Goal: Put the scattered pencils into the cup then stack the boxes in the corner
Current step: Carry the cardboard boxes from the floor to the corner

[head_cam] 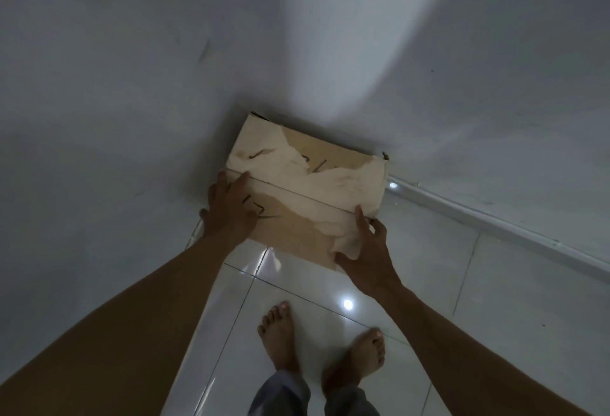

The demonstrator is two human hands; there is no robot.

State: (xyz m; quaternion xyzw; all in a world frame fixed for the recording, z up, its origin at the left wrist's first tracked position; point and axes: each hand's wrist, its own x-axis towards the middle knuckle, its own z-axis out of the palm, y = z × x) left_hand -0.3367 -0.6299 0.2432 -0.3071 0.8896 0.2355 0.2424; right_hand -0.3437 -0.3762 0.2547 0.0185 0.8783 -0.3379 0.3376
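A cardboard box (pixel 307 184) with a torn, peeling top layer sits in the corner where two white walls meet, its flaps closed. My left hand (pixel 231 207) lies on the box's near left corner, fingers spread over the top. My right hand (pixel 366 254) holds the box's near right corner, thumb on top and fingers along the side. Whether another box lies underneath is hidden. No pencils or cup are in view.
White glossy floor tiles (pixel 429 283) reflect ceiling lights. A white skirting strip (pixel 495 217) runs along the right wall. My two bare feet (pixel 280 336) stand on the tiles just behind the box. The left wall (pixel 99 151) is close beside my left arm.
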